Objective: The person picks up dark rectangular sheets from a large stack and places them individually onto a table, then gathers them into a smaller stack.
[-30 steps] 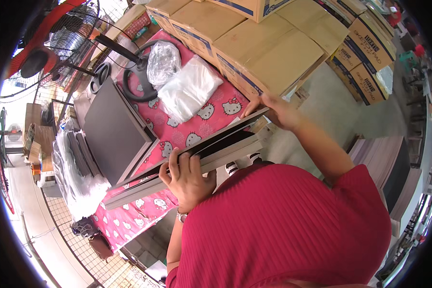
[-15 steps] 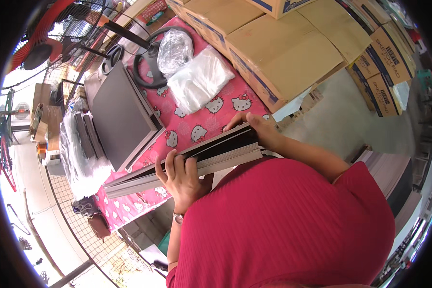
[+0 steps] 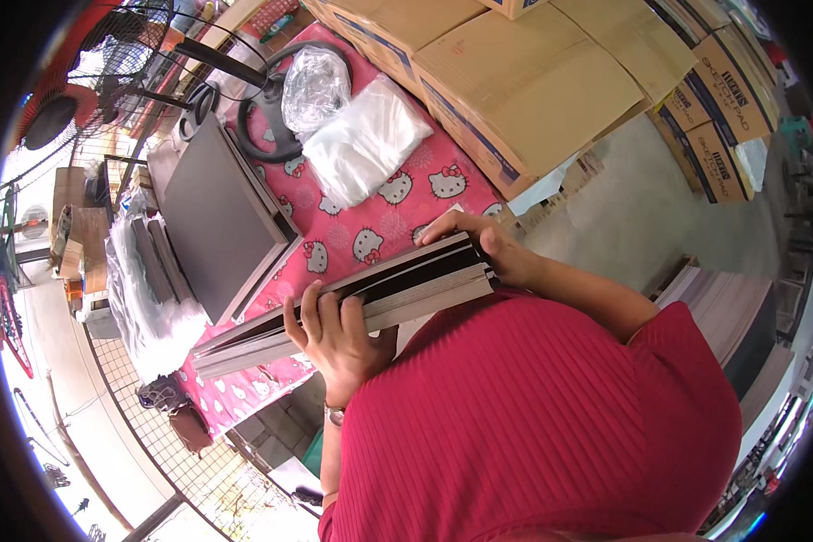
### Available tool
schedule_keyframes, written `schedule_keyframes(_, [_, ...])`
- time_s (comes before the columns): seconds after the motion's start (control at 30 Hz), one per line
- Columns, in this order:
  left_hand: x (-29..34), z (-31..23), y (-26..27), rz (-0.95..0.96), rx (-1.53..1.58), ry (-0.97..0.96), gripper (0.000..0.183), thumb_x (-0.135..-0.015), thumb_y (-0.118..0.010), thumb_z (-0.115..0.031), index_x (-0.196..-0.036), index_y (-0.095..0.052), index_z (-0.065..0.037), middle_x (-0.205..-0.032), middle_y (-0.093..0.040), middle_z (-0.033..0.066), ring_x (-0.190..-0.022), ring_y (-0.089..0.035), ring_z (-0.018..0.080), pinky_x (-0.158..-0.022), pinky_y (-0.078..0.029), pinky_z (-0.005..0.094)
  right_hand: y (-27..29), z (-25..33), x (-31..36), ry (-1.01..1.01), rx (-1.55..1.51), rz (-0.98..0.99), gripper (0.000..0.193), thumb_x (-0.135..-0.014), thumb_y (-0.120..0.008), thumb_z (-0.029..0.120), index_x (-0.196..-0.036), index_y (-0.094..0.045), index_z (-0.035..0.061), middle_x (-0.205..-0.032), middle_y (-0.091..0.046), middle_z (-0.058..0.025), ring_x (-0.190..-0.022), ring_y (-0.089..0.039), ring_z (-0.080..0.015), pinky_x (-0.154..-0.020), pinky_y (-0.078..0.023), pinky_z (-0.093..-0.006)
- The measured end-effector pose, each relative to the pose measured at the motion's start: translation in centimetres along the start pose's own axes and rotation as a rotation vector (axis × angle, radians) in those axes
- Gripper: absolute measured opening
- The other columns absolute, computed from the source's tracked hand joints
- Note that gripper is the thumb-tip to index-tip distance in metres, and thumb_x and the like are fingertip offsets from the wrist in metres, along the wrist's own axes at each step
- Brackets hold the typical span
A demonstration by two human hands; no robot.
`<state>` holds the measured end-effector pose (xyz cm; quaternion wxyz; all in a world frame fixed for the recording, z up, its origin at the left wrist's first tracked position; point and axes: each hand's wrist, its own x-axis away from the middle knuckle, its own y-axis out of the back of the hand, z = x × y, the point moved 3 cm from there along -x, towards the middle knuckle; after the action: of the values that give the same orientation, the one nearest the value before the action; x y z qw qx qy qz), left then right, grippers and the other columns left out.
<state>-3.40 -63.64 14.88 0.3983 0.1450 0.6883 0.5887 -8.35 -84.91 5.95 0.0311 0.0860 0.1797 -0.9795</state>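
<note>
L hand (image 3: 339, 339) grips board stack (image 3: 434, 300) approx. midway; R hand (image 3: 504, 257) grips its R end, nr torso (image 3: 524, 397). Risk: layers gapped, could slide out if grip slackens. Counts: hands 2; held stack 1 (layer no. unclear); on pink tbl (image 3: 339, 239): dark stack (image 3: 212, 235) 1, clear plastic bundles (image 3: 366, 140) 2, fan base (image 3: 285, 140) 1.

Looks like a packing workshop or stockroom, to judge by the cardboard cartons (image 3: 533, 90) massed on the far side and the printed boxes (image 3: 714, 158) stacked at far right. Shows working use in the clear plastic bags (image 3: 366, 144) on the pink-covered table (image 3: 341, 238), the dark boards (image 3: 217, 217) piled at left and the board stacks (image 3: 724, 303) at right. Seems part-open at left, brightly lit around wire mesh (image 3: 135, 397), with a red-and-black fan (image 3: 59, 122) at far left.
</note>
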Motion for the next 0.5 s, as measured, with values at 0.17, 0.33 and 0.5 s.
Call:
schedule_keyframes(0.17, [-0.1,0.0,0.1,0.007,0.03,0.027,0.034,-0.057,-0.078,-0.022,-0.081,-0.057,-0.009,-0.092,-0.056,0.0089,-0.113,-0.053,0.0302,-0.107,-0.028,0.057,0.4,-0.3,0.3,0.052,0.029,0.05,0.092,-0.082,-0.045,0.081,-0.128,-0.051,0.0007,-0.122,-0.058,-0.0125,-0.116,-0.054,-0.0211,-0.099,-0.041,-0.0353])
schedule_keyframes(0.33, [1.6,1.7,-1.2,-0.242,0.171,-0.064,0.065,-0.058,-0.084,-0.02,-0.113,-0.051,-0.016,-0.111,-0.048,0.012,-0.113,-0.056,0.0352,-0.108,-0.028,0.0598,0.1,-1.0,1.3,0.178,0.273,0.066,0.092,-0.066,-0.087,0.041,-0.136,-0.039,0.0048,-0.127,-0.053,-0.0137,-0.12,-0.052,-0.0258,-0.099,-0.043,-0.0389])
schedule_keyframes(0.5, [2.7,7.2,2.4,-0.146,0.314,0.081,0.098,-0.058,-0.09,-0.023,-0.138,-0.034,-0.015,-0.141,-0.035,0.0192,-0.132,-0.039,0.0408,-0.112,-0.028,0.0565,1.3,-5.1,2.3,0.163,0.499,-0.051,0.083,-0.064,-0.089,0.01,-0.132,-0.039,0.0069,-0.122,-0.055,-0.0132,-0.115,-0.056,-0.0251,-0.098,-0.046,-0.0396])
